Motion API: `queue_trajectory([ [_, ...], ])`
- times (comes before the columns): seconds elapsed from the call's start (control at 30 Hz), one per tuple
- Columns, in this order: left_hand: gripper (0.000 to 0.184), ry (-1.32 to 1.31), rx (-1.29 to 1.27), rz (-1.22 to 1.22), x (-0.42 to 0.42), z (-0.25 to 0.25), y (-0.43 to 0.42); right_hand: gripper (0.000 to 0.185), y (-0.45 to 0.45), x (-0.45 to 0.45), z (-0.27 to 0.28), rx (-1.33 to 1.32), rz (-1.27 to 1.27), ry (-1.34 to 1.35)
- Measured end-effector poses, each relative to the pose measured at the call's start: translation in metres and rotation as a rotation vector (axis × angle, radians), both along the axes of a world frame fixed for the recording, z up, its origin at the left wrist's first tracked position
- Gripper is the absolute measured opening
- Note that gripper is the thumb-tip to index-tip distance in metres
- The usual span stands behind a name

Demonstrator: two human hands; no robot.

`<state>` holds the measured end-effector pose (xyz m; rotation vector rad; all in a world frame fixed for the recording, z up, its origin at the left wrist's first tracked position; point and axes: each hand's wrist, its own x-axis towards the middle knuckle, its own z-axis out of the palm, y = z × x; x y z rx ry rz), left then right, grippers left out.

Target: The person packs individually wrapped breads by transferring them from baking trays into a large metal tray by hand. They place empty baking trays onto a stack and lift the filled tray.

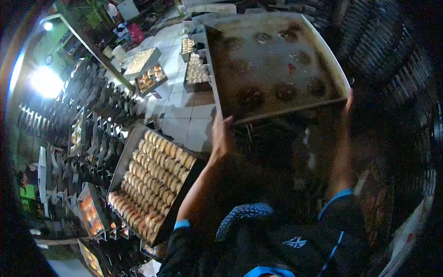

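A large shallow baking tray (267,69) is lifted up in front of me, tilted so its inside shows. Dark round marks and a small red speck are on its bottom; no bread lies in it. My left hand (221,136) grips the near left corner, thumb over the rim. At the near right corner, my right hand (349,104) is closed on the edge, its fingers partly hidden behind the tray.
Left of my arm stands a deep tray (121,161) packed with rows of small buns. Racks (99,143) with more trays fill the left side. Several filled boxes (197,74) rest on the white tiled surface (173,99) ahead. Dark slatted stacks (392,55) rise at right.
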<state>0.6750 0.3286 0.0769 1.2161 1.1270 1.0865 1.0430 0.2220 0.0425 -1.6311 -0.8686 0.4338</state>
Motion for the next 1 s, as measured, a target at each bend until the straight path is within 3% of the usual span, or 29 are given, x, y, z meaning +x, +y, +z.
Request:
queue_trajectory([
  [0.03, 0.055, 0.007, 0.213, -0.032, 0.029, -0.010, 0.024, 0.052, -0.001, 0.007, -0.002, -0.033, -0.008, -0.034],
  [0.13, 0.053, -0.057, 0.328, -0.063, 0.089, 0.035, 0.053, 0.050, 0.004, 0.020, 0.001, -0.104, 0.023, -0.100],
  [0.17, 0.052, 0.227, 0.301, -0.035, 0.099, 0.026, 0.064, 0.050, 0.002, 0.023, 0.001, -0.125, 0.026, -0.116],
  [0.23, 0.055, 0.125, 0.179, -0.033, 0.123, 0.012, 0.084, 0.049, 0.000, 0.028, 0.001, -0.143, 0.029, -0.146],
  [0.27, 0.059, 0.171, 0.276, -0.110, 0.128, 0.011, 0.089, 0.049, -0.001, 0.029, 0.000, -0.151, 0.033, -0.162],
  [0.37, 0.079, 0.136, 0.191, -0.288, 0.117, 0.008, 0.092, 0.048, 0.002, 0.017, -0.008, -0.170, 0.057, -0.249],
  [0.47, 0.085, 0.272, 0.278, -0.059, 0.069, -0.005, 0.055, 0.047, 0.019, -0.005, -0.015, -0.171, 0.105, -0.339],
  [0.5, 0.081, 0.346, 0.372, 0.043, 0.038, -0.008, 0.041, 0.046, 0.024, -0.014, -0.017, -0.167, 0.119, -0.366],
  [0.57, 0.082, 0.316, 0.507, -0.027, -0.087, 0.026, -0.019, 0.046, 0.033, -0.039, -0.019, -0.177, 0.140, -0.409],
  [0.6, 0.069, 0.385, 0.564, 0.093, -0.146, 0.010, -0.030, 0.045, 0.034, -0.051, -0.021, -0.189, 0.141, -0.430],
  [0.63, 0.060, 0.272, 0.581, 0.279, -0.214, 0.009, -0.063, 0.045, 0.034, -0.064, -0.025, -0.196, 0.138, -0.450],
  [0.67, 0.053, 0.572, 0.519, 0.592, -0.288, 0.003, -0.090, 0.044, 0.032, -0.079, -0.022, -0.217, 0.136, -0.458],
  [0.7, 0.052, 0.263, 0.137, 0.737, -0.352, 0.009, -0.134, 0.044, 0.029, -0.094, -0.025, -0.230, 0.139, -0.473],
  [0.73, 0.049, 0.192, 0.076, 0.975, -0.428, -0.022, -0.169, 0.044, 0.024, -0.109, -0.027, -0.241, 0.126, -0.477],
  [0.8, 0.044, -0.014, 0.014, 1.475, -0.581, -0.083, -0.236, 0.043, 0.012, -0.143, -0.025, -0.275, 0.101, -0.483],
  [0.83, 0.040, 0.159, 0.177, 1.809, -0.632, -0.070, -0.265, 0.043, 0.006, -0.160, -0.025, -0.293, 0.087, -0.476],
  [0.9, 0.029, -0.379, 0.006, 1.886, -0.760, -0.113, -0.329, 0.042, -0.008, -0.196, -0.021, -0.341, 0.057, -0.474],
  [0.93, 0.027, -0.662, 0.097, 1.742, -0.810, -0.138, -0.351, 0.042, -0.016, -0.210, -0.021, -0.363, 0.037, -0.470],
  [0.97, 0.032, -0.797, 0.070, 1.621, -0.829, -0.127, -0.361, 0.042, -0.021, -0.224, -0.020, -0.380, 0.023, -0.464],
  [1.0, 0.033, -0.698, 0.069, 1.518, -0.873, -0.161, -0.365, 0.041, -0.028, -0.232, -0.019, -0.398, 0.007, -0.460],
])
